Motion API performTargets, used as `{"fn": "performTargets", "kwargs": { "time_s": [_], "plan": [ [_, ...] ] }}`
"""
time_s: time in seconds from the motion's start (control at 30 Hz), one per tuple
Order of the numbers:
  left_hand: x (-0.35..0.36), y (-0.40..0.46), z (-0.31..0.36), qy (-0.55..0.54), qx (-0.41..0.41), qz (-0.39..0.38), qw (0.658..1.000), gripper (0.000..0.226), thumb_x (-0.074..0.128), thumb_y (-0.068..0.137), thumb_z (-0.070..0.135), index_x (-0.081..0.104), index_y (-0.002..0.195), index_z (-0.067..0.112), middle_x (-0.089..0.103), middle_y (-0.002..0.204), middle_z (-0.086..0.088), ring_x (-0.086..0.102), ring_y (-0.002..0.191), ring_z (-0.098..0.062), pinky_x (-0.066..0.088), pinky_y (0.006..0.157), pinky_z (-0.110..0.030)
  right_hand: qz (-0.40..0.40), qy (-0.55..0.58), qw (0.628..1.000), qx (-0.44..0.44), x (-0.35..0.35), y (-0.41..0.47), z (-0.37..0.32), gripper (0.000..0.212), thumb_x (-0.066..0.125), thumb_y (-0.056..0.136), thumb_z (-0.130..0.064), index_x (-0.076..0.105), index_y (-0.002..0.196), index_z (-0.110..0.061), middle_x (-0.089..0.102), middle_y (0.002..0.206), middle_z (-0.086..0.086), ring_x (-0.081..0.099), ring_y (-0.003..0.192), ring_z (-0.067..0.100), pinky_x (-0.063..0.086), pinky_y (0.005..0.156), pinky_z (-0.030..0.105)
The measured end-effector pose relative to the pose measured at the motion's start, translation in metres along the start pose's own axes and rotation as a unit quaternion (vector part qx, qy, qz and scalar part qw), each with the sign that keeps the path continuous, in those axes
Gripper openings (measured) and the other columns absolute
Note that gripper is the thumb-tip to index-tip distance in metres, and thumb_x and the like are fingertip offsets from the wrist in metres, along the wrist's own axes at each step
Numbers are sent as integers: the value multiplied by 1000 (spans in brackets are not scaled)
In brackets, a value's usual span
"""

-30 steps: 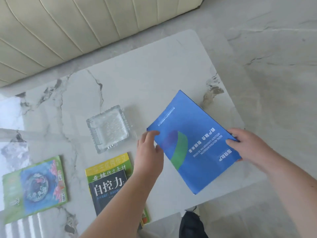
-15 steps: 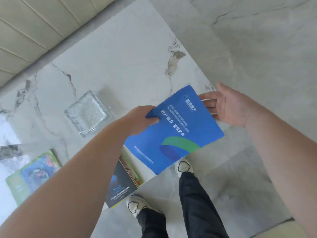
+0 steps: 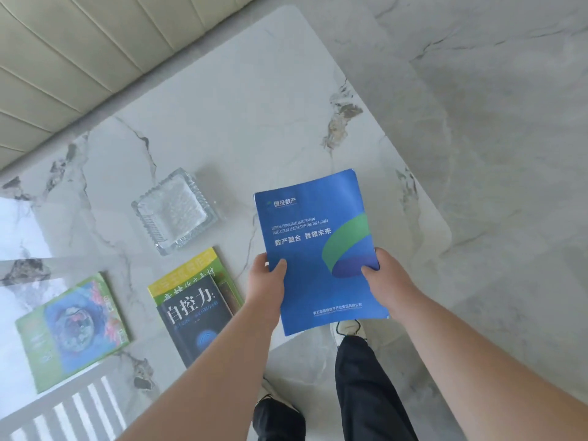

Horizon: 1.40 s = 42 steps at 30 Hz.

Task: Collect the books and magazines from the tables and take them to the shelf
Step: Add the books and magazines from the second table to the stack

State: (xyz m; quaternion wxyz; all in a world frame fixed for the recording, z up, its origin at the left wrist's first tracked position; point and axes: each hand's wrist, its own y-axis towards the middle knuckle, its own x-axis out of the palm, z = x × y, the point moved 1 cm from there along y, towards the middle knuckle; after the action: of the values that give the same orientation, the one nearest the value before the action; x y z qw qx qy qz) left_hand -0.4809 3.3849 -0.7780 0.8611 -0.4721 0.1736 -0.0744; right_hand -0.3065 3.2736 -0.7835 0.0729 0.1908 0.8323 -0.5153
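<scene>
A pale marble floor (image 3: 496, 128) with faint grey veins fills the right side, and a cream ribbed sofa (image 3: 63, 68) runs across the upper left corner. Between them stands a low table (image 3: 222, 100) with a glossy white marble top, dark veins and a rounded corner.

On the table, a square ashtray (image 3: 175, 211) of thick ribbed clear glass sits near the middle; whether anything lies in it cannot be told through the glare. Just below it lies a yellow-green magazine (image 3: 194, 268), with a black book (image 3: 194, 316) bearing large white characters resting on top of its lower part. Well to the left, near the table's edge, lies a green magazine (image 3: 70, 329) with a blue round picture on its cover.

A thin blue brochure (image 3: 315, 249) with a green curved band is held lifted above the table's near edge, cover up. The left hand (image 3: 267, 284) pinches its lower left edge, thumb on the cover. The right hand (image 3: 385, 278) grips its lower right edge the same way.

Below the brochure, dark trouser legs (image 3: 359, 383) and a light shoe (image 3: 346, 327) show on the floor.
</scene>
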Motion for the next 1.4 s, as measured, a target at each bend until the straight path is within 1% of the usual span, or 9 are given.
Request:
{"fn": "performTargets", "kwargs": {
  "time_s": [0.13,0.2,0.27,0.5,0.8,0.97,1.13,1.27,1.4],
  "plan": [
    [3,12,9,122,-5,34,992,36,39,87,-1,56,113,15,65,97,-3,55,69,-17,44,60,-26,43,-54,997,-23,7,24,-16,27,44,97,-12,34,75,-23,34,69,-1,31,56,18,25,49,28],
    [1,17,10,159,-38,40,986,47,43,88,4,49,134,15,61,113,-10,55,78,-22,51,70,-29,61,-83,994,-24,8,31,-22,8,46,97,-12,48,93,-18,45,78,2,43,66,24,29,51,29],
    [-5,19,9,159,-70,38,984,56,46,90,9,40,146,16,57,115,-10,57,89,-25,55,89,-37,73,-96,992,-26,10,34,-26,32,49,97,-12,47,128,-8,51,97,5,50,76,26,33,57,29],
    [-44,3,11,-26,-105,1,994,34,49,94,0,51,126,10,60,92,-10,62,85,-23,54,84,-37,118,-146,981,-44,23,8,-50,55,50,92,-12,35,145,-10,36,148,11,41,130,33,44,100,46],
    [-201,-7,27,-149,-3,89,985,32,38,95,-8,52,119,6,62,101,-12,62,87,-27,53,70,-36,4,-37,991,-130,140,-52,-123,36,41,97,-12,46,131,-20,58,117,-1,55,89,13,40,56,23],
    [-321,-10,-12,-196,-39,122,972,29,38,98,-1,51,122,9,62,116,-12,65,101,-29,54,90,-43,-53,-29,989,-136,272,-91,-152,29,41,95,-11,52,120,-19,65,101,3,58,78,16,47,68,31],
    [-439,-3,-57,-235,-58,164,956,27,44,99,0,51,124,6,60,121,-12,63,107,-28,54,87,-41,-121,14,989,-82,400,-126,-162,25,44,91,-7,55,110,-20,62,99,6,60,88,21,52,81,37],
    [-503,20,-92,-177,-77,180,965,36,43,95,0,50,129,9,53,133,-12,56,94,-22,50,94,-41,-125,55,991,-3,470,-132,-158,30,49,91,-7,57,118,-16,59,98,5,57,89,19,54,89,40],
    [-545,47,-110,-106,-84,169,976,52,42,95,4,39,145,18,57,100,-1,46,69,-14,38,60,-25,-89,-29,996,-11,513,-129,-148,31,48,92,-10,56,120,-21,58,96,-3,55,92,18,51,90,39]
  ]
}}
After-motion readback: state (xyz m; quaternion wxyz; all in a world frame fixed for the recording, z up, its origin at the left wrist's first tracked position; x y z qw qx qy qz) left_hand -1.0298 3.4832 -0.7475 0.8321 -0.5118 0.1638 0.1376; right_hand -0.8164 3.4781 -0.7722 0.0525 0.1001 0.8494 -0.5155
